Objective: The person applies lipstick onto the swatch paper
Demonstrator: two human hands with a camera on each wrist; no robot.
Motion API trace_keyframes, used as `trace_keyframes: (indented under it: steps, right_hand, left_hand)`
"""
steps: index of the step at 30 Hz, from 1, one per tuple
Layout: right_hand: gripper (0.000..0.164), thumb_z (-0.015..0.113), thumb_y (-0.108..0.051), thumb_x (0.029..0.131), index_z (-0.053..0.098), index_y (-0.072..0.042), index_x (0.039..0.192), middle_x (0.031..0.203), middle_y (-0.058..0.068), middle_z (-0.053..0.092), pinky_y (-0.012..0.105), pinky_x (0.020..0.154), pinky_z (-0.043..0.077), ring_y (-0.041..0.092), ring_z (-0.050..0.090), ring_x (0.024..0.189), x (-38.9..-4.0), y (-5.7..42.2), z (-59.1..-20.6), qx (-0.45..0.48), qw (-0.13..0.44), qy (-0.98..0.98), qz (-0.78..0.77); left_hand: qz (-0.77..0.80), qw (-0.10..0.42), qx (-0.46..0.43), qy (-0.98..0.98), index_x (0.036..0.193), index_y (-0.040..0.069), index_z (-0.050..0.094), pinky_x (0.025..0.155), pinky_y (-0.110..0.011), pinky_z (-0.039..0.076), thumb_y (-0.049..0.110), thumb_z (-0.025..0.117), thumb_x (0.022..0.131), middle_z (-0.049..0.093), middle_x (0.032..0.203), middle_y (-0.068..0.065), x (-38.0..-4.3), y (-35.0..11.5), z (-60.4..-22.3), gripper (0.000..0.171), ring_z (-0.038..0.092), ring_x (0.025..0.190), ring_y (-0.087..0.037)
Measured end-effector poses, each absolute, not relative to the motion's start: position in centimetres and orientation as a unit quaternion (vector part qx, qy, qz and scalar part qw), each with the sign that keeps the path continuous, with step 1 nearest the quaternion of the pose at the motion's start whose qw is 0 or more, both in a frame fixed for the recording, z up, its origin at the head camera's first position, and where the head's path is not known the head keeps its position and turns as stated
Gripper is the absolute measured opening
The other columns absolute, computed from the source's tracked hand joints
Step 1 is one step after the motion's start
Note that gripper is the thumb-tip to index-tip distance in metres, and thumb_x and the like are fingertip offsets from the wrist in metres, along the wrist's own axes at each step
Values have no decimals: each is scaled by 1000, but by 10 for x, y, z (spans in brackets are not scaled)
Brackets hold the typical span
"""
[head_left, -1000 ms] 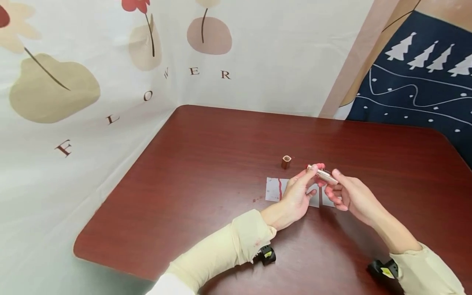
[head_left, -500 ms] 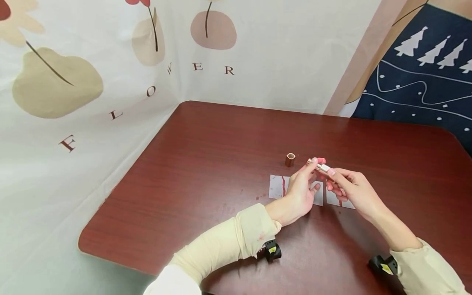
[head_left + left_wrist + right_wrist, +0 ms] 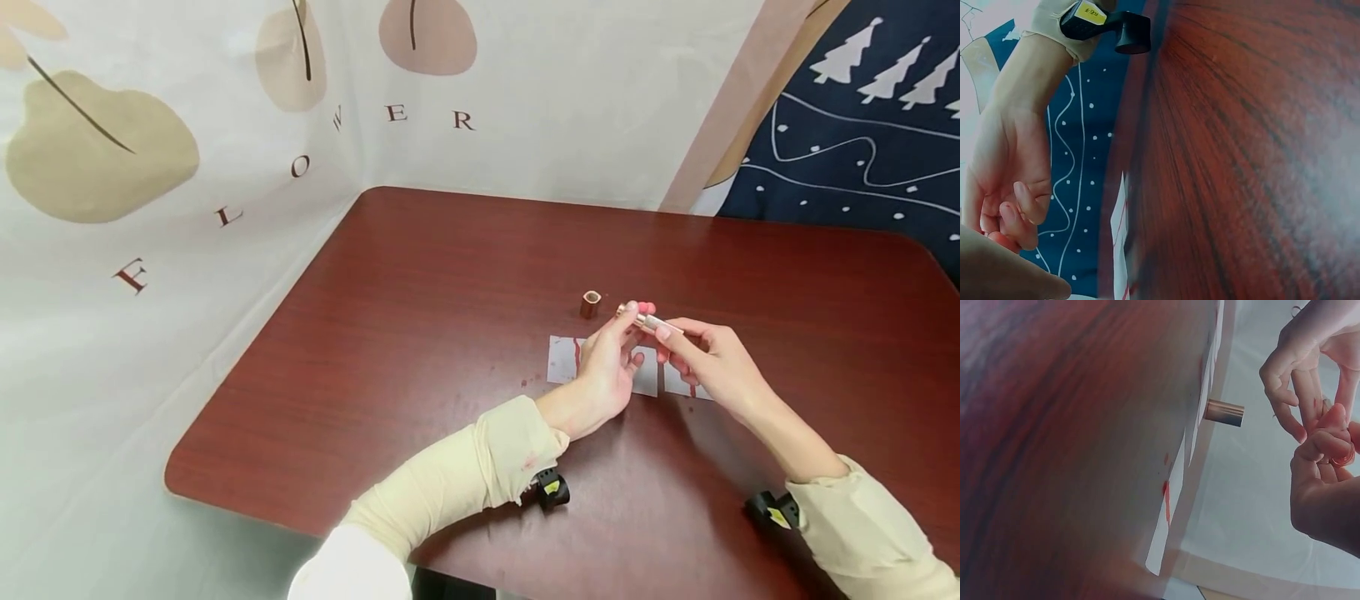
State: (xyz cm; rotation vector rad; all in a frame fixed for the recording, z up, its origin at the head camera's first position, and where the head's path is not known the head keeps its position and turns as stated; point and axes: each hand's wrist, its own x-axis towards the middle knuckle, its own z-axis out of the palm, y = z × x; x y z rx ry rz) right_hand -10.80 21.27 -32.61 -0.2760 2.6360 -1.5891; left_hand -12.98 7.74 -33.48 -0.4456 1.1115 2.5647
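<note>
A slim lipstick tube [image 3: 657,323], pale with a gold-coloured end, is held between both hands above the table. My left hand [image 3: 600,367] pinches its left end between thumb and fingers. My right hand [image 3: 722,362] grips the other end, its thumb lying along the tube. Red smears mark the fingertips. Beyond the hands, a copper-coloured hollow cap [image 3: 590,305] stands upright on the table, also visible in the right wrist view. White paper pieces lie beneath; the left paper [image 3: 561,360] bears a red streak. Fingers hide most of the lipstick, so its colour tip cannot be made out.
The dark red wooden table [image 3: 450,275] carries small red specks near the papers. A printed white curtain [image 3: 562,108] hangs along its left and back sides. A dark blue patterned cloth [image 3: 862,158] hangs at the back right. Black wrist cameras [image 3: 552,487] sit under the sleeves.
My right thumb and fingers have shifted along the lipstick tube toward my left hand, covering more of it. The head view has tilted slightly, while the cap stays standing.
</note>
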Motion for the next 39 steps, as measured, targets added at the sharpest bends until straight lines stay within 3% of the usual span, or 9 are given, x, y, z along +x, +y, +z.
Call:
trace_keyframes:
  steps: [4,11,13,18,25,27,36,39]
  right_hand:
    - [29,56,-26,94,63,-5,112,65,3,55,30,38,31,15,41,47,-109,212,-324,-91,-5,876,-474]
    - [35,60,-22,92,62,-1,120,88,9,69,17,66,44,7,59,78,-106,207,-326,-97,-38,881,-461]
    - [35,61,-20,91,62,1,119,87,6,70,15,67,43,7,62,78,-105,206,-327,-99,-49,876,-469]
    - [34,63,-19,90,63,1,118,82,-1,69,16,63,42,11,63,75,-105,204,-329,-99,-66,874,-470]
    - [35,67,-18,87,64,-3,118,68,7,59,26,36,34,14,44,42,-102,201,-332,-106,-88,884,-446]
    - [34,69,-16,85,65,-4,116,62,8,54,26,33,33,14,41,36,-102,200,-333,-109,-105,888,-435]
    - [32,75,-4,76,70,-8,108,59,-1,46,21,39,26,8,36,47,-103,197,-336,-147,-205,889,-381]
    - [35,75,-8,78,68,-9,112,61,1,48,20,40,28,9,38,47,-103,199,-335,-144,-192,895,-377]
  left_hand:
    - [893,149,-163,392,86,11,72,68,-29,30,24,63,87,70,89,1,-132,78,-332,16,57,78,-10]
    - [893,169,-205,364,79,17,70,70,-30,29,26,63,87,70,95,1,-131,77,-328,14,57,81,-11]
    - [895,176,-205,355,78,18,68,71,-30,28,27,62,88,70,96,2,-130,76,-325,14,56,83,-12]
    - [898,177,-203,347,77,19,68,71,-30,28,26,61,89,70,96,3,-131,74,-324,15,57,85,-11]
    - [890,163,-220,363,81,16,71,70,-30,28,26,62,88,70,91,3,-128,73,-328,15,56,82,-12]
    - [888,156,-228,367,83,15,72,70,-30,28,26,64,87,70,89,3,-128,74,-329,15,57,82,-12]
    - [884,139,-250,370,82,12,73,70,-31,29,27,68,84,70,87,2,-127,76,-329,16,56,81,-14]
    - [885,138,-249,370,83,12,74,72,-31,30,28,68,84,70,88,1,-128,76,-328,16,57,81,-14]
